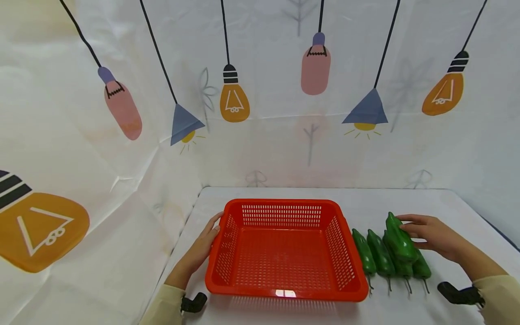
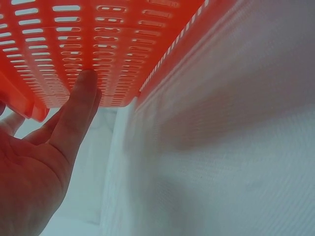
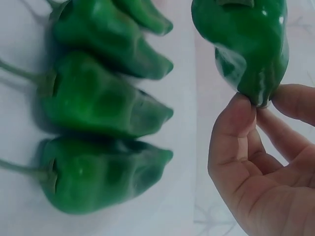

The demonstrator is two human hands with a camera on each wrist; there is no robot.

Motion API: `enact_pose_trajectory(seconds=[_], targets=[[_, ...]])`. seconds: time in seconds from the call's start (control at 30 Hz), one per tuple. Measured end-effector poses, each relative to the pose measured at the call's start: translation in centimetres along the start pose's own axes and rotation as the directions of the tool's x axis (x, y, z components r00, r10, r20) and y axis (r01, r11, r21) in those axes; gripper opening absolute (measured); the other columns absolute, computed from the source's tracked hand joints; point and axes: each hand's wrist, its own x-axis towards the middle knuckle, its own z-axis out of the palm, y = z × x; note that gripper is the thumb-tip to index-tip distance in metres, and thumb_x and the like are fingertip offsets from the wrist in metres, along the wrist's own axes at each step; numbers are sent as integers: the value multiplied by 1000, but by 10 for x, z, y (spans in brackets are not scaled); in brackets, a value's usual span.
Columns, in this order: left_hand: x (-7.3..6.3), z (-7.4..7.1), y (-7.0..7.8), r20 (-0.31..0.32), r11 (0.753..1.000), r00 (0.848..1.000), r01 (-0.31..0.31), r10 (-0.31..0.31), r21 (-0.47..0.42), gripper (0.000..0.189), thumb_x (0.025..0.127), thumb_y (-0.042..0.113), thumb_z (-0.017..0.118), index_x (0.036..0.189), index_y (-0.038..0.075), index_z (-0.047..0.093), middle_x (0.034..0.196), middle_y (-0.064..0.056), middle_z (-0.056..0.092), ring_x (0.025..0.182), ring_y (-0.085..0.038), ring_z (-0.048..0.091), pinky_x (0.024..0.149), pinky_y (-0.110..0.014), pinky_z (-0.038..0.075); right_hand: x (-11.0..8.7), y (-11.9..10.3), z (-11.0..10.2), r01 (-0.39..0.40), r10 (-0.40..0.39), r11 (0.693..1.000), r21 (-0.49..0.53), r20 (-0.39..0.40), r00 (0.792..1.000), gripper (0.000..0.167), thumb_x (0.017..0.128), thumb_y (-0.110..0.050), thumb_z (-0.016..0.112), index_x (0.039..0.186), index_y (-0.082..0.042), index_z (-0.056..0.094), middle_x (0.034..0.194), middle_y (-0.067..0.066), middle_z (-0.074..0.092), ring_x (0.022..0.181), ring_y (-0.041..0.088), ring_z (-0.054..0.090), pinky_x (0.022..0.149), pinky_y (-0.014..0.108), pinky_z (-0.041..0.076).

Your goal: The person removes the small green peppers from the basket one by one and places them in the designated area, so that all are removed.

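Note:
My left hand (image 1: 202, 246) is at the left side of a red plastic basket (image 1: 280, 293). In the left wrist view, its fingers (image 2: 81, 105) are fairly straight and touch the slotted outer wall. Between thumb and fingers, my right hand (image 1: 432, 234) pinches the narrow tip of a green pepper (image 3: 246, 44). That pepper is raised, overlapping the others in the head view. Beneath and beside it, several more green peppers (image 1: 364, 253) lie in a row on the table, stems toward me.
A white cloth covers the table (image 1: 373, 201). The basket holds nothing and stands just left of the pepper row. Behind the table hangs a white sheet (image 1: 276, 149) printed with lamps. Dark straps (image 1: 194, 302) circle both wrists.

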Motion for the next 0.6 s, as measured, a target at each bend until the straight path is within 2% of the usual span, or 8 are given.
enact_pose_trajectory(seconds=[0.07,0.27,0.37,0.5,0.6], targets=[[0,0,0,-1,1000,1000,1,-1,2,49,113,36,32,160,28,23,136,-20,51,104,-28,59,86,-39,52,-1,3,-2,-18,18,1000,-7,-13,1000,59,109,-24,49,146,18,32,136,31,55,114,28,64,87,46,56],[0,1,0,0,1000,1000,4,-4,3,49,113,36,32,160,29,24,137,-20,50,105,-28,58,86,-38,52,-4,14,-8,-36,36,999,-2,-29,999,58,109,-24,49,144,19,34,131,26,61,103,9,65,86,43,56],[0,1,2,2,1000,1000,6,-6,1,49,113,37,32,160,29,24,136,-20,51,105,-29,59,86,-39,52,-5,20,-11,-49,49,999,-15,-42,998,58,109,-25,49,144,19,35,132,29,59,106,16,65,85,43,57],[0,1,3,8,1000,1000,1,-1,1,49,113,37,32,160,29,23,137,-20,51,105,-29,59,86,-39,52,-8,31,-15,-71,67,996,-51,-71,995,60,109,-28,47,144,19,36,136,36,53,114,36,63,86,45,56],[0,1,4,14,1000,1000,-2,2,-3,49,113,37,32,160,28,22,137,-21,50,104,-28,59,85,-39,52,-11,38,-18,-83,77,994,-66,-91,993,60,109,-30,46,144,18,36,137,37,51,115,40,62,85,45,57]])
